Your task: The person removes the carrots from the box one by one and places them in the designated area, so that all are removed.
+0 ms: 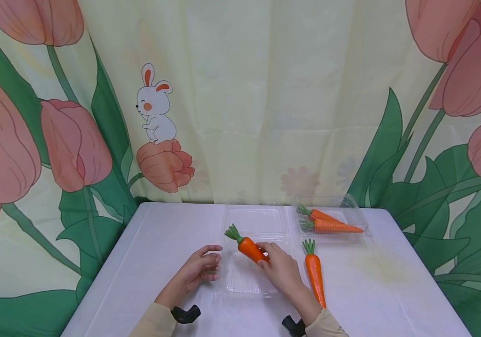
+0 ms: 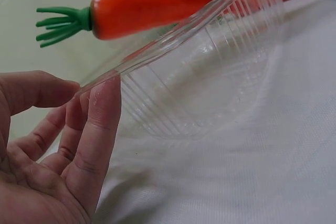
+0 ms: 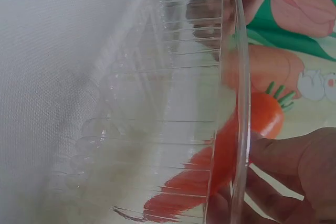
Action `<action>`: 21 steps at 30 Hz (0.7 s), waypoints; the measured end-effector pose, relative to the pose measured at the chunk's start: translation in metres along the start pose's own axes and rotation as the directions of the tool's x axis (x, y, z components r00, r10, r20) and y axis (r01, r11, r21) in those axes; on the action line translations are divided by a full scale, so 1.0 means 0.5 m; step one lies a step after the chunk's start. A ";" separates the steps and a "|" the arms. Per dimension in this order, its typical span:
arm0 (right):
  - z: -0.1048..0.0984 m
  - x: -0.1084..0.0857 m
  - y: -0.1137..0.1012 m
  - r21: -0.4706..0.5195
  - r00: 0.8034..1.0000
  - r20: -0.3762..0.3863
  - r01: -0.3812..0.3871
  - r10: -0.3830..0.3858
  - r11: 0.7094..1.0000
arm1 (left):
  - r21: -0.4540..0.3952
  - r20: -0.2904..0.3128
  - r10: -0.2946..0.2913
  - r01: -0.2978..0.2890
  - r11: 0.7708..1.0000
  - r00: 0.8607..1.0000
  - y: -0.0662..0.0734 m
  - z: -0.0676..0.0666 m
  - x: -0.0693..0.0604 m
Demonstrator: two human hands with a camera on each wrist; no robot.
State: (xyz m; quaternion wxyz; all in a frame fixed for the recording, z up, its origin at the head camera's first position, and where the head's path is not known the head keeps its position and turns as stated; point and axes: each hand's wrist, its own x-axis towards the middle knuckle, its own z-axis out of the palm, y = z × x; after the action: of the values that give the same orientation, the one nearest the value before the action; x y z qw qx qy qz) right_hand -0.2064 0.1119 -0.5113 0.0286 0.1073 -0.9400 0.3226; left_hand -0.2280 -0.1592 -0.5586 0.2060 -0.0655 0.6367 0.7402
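Note:
My right hand (image 1: 282, 270) grips a toy-like orange carrot (image 1: 250, 248) with a green top, holding it tilted over an open clear plastic clamshell box (image 1: 249, 286). The carrot's leafy end points to the far left. At the box's left side, my left hand (image 1: 200, 270) pinches the rim between thumb and fingers, as the left wrist view shows with the clear rim (image 2: 100, 81). Through the ribbed wall (image 3: 173, 98) in the right wrist view, the carrot's lower part shows. A second carrot (image 1: 314, 276) lies on the table beside my right forearm.
Another clear box (image 1: 356, 215), at the back right, holds carrots (image 1: 329, 226). A white cloth covers the table (image 1: 148, 248). Behind it hangs a curtain (image 1: 232, 93) printed with tulips and a rabbit. Each wrist wears a black device (image 1: 185, 314).

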 end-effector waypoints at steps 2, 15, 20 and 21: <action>-0.003 0.000 -0.001 0.011 1.000 -0.004 -0.005 0.005 1.000 | -0.001 -0.001 0.000 0.000 1.000 1.000 -0.001 0.000 0.001; -0.009 0.007 -0.002 0.100 0.992 -0.046 -0.115 0.120 0.988 | -0.016 0.002 -0.003 0.003 1.000 1.000 -0.003 -0.001 0.005; -0.016 0.010 -0.002 0.133 0.988 -0.053 -0.134 0.142 0.982 | -0.017 0.004 0.003 -0.003 1.000 1.000 -0.003 -0.001 0.004; -0.018 0.011 -0.002 0.140 0.988 -0.053 -0.136 0.144 0.981 | -0.015 0.005 0.006 -0.006 1.000 1.000 -0.003 -0.001 0.004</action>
State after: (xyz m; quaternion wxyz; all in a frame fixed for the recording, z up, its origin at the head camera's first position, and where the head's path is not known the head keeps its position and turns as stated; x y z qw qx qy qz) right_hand -0.2116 0.1156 -0.5030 0.0278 0.0325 -0.9197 0.3903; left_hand -0.2294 -0.1591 -0.5609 0.2051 -0.0634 0.6309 0.7456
